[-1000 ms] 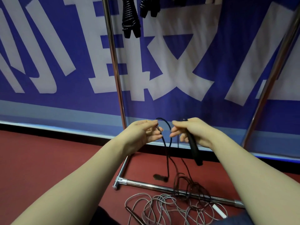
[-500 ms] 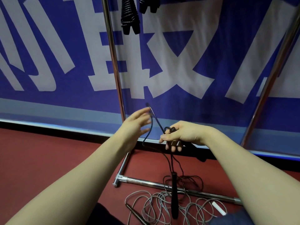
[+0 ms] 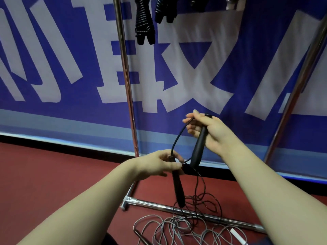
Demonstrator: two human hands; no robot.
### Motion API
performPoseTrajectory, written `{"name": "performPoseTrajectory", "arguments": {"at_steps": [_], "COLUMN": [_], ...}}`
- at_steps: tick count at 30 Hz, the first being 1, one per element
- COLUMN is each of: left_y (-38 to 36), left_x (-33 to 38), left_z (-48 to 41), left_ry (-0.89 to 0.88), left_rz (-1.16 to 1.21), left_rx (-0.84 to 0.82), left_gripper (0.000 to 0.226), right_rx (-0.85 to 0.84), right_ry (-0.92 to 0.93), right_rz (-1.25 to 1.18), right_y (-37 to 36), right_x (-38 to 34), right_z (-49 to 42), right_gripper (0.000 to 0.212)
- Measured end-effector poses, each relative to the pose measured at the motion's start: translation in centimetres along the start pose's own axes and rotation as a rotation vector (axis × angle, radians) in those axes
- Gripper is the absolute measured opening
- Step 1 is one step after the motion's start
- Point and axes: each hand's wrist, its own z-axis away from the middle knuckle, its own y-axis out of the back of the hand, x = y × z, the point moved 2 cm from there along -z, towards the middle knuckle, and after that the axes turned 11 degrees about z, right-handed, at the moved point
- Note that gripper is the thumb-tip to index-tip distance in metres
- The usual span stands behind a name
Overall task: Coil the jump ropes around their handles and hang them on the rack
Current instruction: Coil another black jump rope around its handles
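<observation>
My left hand (image 3: pixel 159 164) grips the top of one black jump-rope handle (image 3: pixel 178 188), which hangs straight down. Higher and to the right, my right hand (image 3: pixel 208 131) holds the other black handle (image 3: pixel 199 147), tilted, and pinches the thin black cord (image 3: pixel 177 141) between thumb and fingers. The cord arcs from the right hand down to the left one. The remaining black rope (image 3: pixel 201 204) lies in loose loops on the red floor over the rack's bottom bar (image 3: pixel 155 206). Coiled black ropes (image 3: pixel 144 23) hang at the top of the rack.
A tangled grey jump rope (image 3: pixel 177 230) with a white handle (image 3: pixel 238 236) lies on the floor below the bar. The rack's chrome uprights (image 3: pixel 126 82) (image 3: pixel 297 85) stand before a blue banner with white lettering. Red floor stretches to the left.
My left hand dropped from the cord and took hold of the hanging handle. My right hand rose and swung its handle up, so a cord loop now spans both hands.
</observation>
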Motion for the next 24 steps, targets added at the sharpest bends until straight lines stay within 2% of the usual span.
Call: {"name": "performPoseTrajectory", "arguments": {"at_steps": [3,4,7,10,12,15,17,20,22,24], "left_y": [0.3,0.5,1.1,1.0,1.0,1.4,1.2,0.3,0.0,0.1], "left_x": [0.3,0.5,0.5,1.0,1.5,1.8,1.7,1.9,2.1,2.1], "left_z": [0.4,0.6,0.9,1.2,1.0,0.3,0.0,0.1,0.2,0.0], "left_ry": [-0.024,-0.023,-0.020,-0.048,-0.105,-0.170,-0.197,-0.215,-0.250,-0.302], "left_rz": [0.238,0.264,0.257,0.344,0.468,0.541,0.507,0.305,0.260,0.236], "left_rx": [-0.007,-0.016,-0.047,-0.006,0.084,0.279,0.327,0.250,0.223,0.268], "left_gripper": [0.047,0.046,0.022,0.018,0.023,0.028,0.029,0.025,0.040,0.045], "right_rx": [0.120,0.160,0.254,0.279,0.234,0.060,-0.047,-0.107,-0.102,-0.083], "right_ry": [0.008,0.006,0.005,-0.049,-0.166,-0.383,-0.418,-0.367,-0.343,-0.338], "right_rz": [-0.188,-0.254,-0.367,-0.399,-0.332,0.084,0.232,0.192,0.121,0.075], "right_y": [0.7,1.1,2.2,2.7,2.5,1.5,0.1,-2.2,-2.9,-2.8], "right_x": [0.1,0.2,0.5,1.0,1.6,2.7,3.4,4.0,4.2,4.3], "right_z": [-0.7,-0.9,-1.4,-1.6,-1.5,-0.9,-0.2,0.2,0.0,-0.3], "right_gripper": [0.022,0.023,0.026,0.029,0.032,0.044,0.051,0.053,0.057,0.062]}}
